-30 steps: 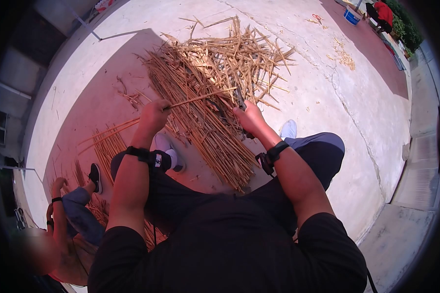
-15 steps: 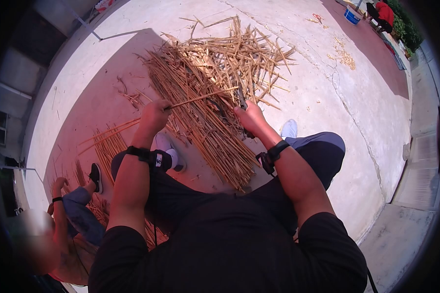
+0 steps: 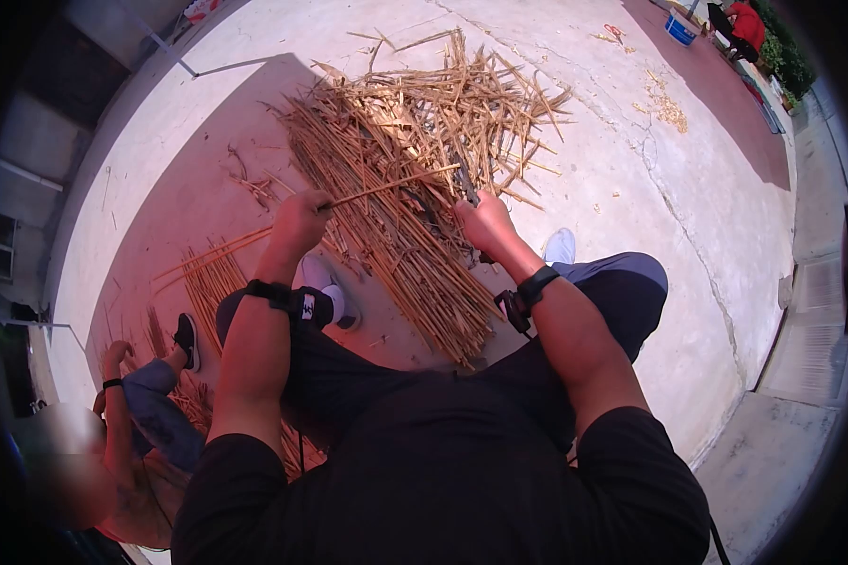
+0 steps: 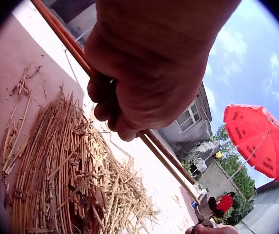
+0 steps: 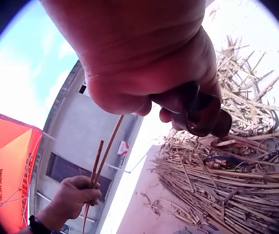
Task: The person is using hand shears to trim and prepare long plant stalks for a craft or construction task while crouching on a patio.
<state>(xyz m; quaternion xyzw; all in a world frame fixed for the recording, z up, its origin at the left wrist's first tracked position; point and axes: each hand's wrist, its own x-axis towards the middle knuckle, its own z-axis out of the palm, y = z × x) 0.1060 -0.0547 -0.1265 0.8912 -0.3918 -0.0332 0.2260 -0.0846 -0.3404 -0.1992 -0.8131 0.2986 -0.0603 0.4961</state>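
My left hand (image 3: 301, 224) grips two thin brown stems (image 4: 161, 153); their long ends run back past the wrist. Toward the right, the stem tips reach the blades of dark pruning shears (image 3: 467, 181). Around the shears' handles, the fingers of my right hand (image 3: 488, 224) are curled. In the left wrist view the metal blade (image 4: 204, 208) sits right at the stem tip. From the right wrist, the left hand (image 5: 76, 197) shows with its fingers wrapped about both stems. Below both hands lies a large pile of dry stems (image 3: 396, 273).
Shorter cut pieces (image 3: 499, 104) spread at the pile's far end. A smaller row of stems (image 3: 212, 278) lies to the left, near a seated person's leg (image 3: 155, 395). Farther off are a blue-and-white bucket (image 3: 680, 28), a person in red (image 3: 746, 28) and a red parasol (image 4: 261, 141).
My right hand has shifted and turned slightly on the shears. The left hand and stems stay almost in place. At the left, the seated person's head has moved a little.
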